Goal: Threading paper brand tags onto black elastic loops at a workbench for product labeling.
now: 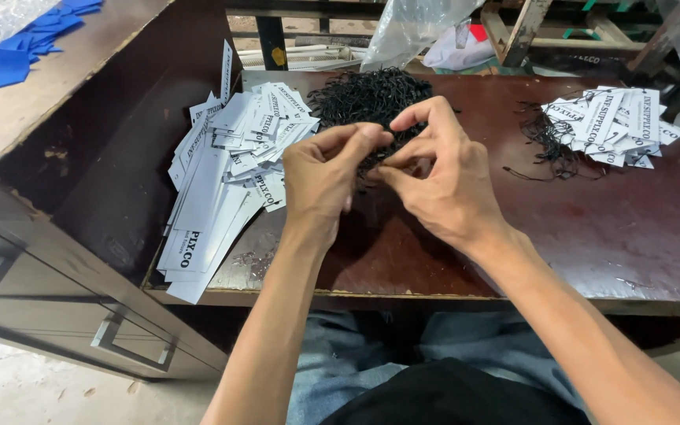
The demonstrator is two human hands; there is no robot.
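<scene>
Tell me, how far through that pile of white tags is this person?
Done, it seems: a smaller heap of white tags with black strings lies on the right of the table. In hand: the left hand and right hand pinch something at the mound of loose black strings; exactly what is hidden. Left: a larger pile of bare white tags, so probably most remains.

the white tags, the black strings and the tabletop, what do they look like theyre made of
White tags: thin card or stiff paper, matte; they lie flat and fan out with crisp edges. Black strings: fine cord, probably thread or elastic; a loose tangled heap of thin loops. Tabletop: dark reddish wood or laminate, glossy, scuffed, with a pale worn front edge.
</scene>
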